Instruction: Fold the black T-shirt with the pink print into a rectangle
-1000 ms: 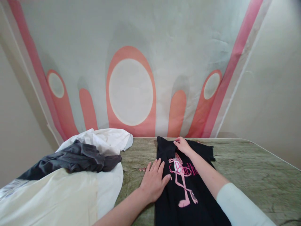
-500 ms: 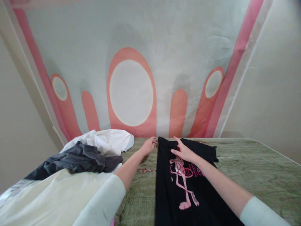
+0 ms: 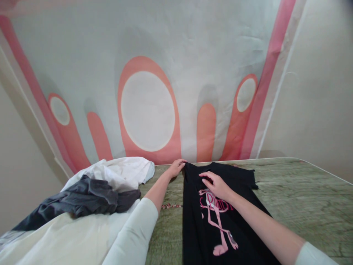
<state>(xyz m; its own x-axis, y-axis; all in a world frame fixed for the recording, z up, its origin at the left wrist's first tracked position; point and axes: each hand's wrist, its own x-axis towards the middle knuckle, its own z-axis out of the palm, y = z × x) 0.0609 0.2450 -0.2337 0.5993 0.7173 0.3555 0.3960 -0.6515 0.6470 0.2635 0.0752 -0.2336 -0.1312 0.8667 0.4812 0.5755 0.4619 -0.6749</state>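
A black T-shirt [image 3: 198, 228] with a pink cartoon figure and pink lettering lies on the table, its left side in a straight edge and a sleeve spread at the right. At its upper left corner, my left hand [image 3: 177, 168] has its fingers closed on the black cloth. My right hand [image 3: 216, 184] is over the chest, near the neckline, thumb and fingers apart with nothing between them; its forearm covers part of the lettering.
Left of the shirt is a heap of clothes: a white garment [image 3: 129, 171], a dark grey one [image 3: 91, 197] and a cream one [image 3: 79, 239]. The wood-patterned table [image 3: 303, 206] ends at a wall [image 3: 190, 121] with pink and orange shapes.
My left hand has moved right onto the shirt's corner and closed on it. My right hand has lowered slightly, its fingers more curved. The camera view has shifted a little.
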